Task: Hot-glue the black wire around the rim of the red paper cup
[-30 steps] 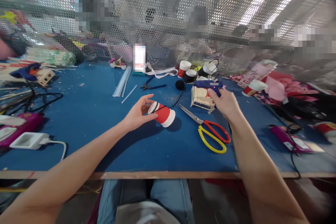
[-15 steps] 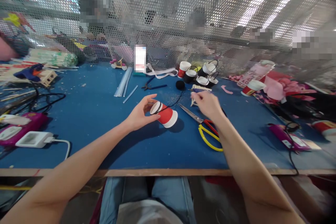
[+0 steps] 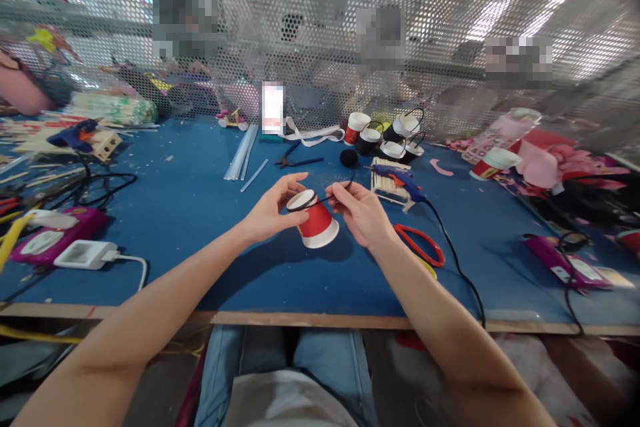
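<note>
Head camera, on my screen: the left hand point(image 3: 270, 212) clasps the red cup point(image 3: 318, 221) between thumb and fingers, tilted over the blue table point(image 3: 300, 290); the right hand point(image 3: 361, 212) pinches black cord point(image 3: 323, 200) just beside it.

Could not see the scissors' point(image 3: 440, 261) blades (hidden behind the right hand point(image 3: 364, 215)) or read the blurred phone screen point(image 3: 273, 107).

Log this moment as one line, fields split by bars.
left hand: holds red-and-white cup, tilted | right hand: pinches black cord | glue gun beyond right hand: on wooden rack
</note>
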Available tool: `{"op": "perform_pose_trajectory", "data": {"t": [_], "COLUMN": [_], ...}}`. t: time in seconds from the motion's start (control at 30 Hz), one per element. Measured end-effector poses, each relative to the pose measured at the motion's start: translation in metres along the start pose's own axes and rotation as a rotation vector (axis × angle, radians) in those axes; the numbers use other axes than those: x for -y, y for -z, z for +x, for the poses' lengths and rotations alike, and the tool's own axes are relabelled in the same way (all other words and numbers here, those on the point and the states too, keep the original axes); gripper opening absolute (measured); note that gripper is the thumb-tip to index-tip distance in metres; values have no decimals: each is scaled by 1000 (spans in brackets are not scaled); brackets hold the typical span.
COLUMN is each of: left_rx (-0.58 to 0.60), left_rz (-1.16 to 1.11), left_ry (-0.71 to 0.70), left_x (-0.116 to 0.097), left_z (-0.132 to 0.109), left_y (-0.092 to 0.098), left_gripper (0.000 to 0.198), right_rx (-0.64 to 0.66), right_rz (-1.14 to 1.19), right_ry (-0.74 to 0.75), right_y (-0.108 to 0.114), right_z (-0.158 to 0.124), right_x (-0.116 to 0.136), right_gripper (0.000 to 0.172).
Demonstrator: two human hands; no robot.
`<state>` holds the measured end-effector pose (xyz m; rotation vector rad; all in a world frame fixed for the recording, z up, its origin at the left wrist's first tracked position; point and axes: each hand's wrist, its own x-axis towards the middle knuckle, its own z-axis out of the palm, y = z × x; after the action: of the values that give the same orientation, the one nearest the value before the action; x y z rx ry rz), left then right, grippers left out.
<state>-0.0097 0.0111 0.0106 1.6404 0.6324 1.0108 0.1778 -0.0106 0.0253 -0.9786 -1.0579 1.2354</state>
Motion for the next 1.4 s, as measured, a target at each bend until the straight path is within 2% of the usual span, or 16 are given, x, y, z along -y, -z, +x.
{"op": "perform_pose_trajectory", "data": {"t": [0.23, 0.33, 0.5, 0.6, 1.07, 1.4], "left_rx": [64, 83, 86, 99, 119, 162], "left_rz": [23, 24, -5, -14, -65, -136], "left_ry": [94, 98, 97, 92, 42, 13], "left_x": [11, 12, 10, 9, 9, 7], "left_z": [0, -1, -1, -2, -3, -3], "left_y": [-3, -3, -4, -4, -6, -7], "left_gripper": [63, 63, 62, 62, 66, 65], "right_rx": [30, 17, -20, -27, -5, 20], "right_rz": [-48, -215, -523, -612, -513, -629], "right_ry": [44, 107, 260, 295, 220, 237], "right_y": [13, 17, 21, 21, 15, 14], "right_z": [-4, -3, -3, -3, -2, -5], "right_x": [4, 5, 0, -3, -10, -12], "right_gripper": [23, 24, 16, 17, 28, 23]}}
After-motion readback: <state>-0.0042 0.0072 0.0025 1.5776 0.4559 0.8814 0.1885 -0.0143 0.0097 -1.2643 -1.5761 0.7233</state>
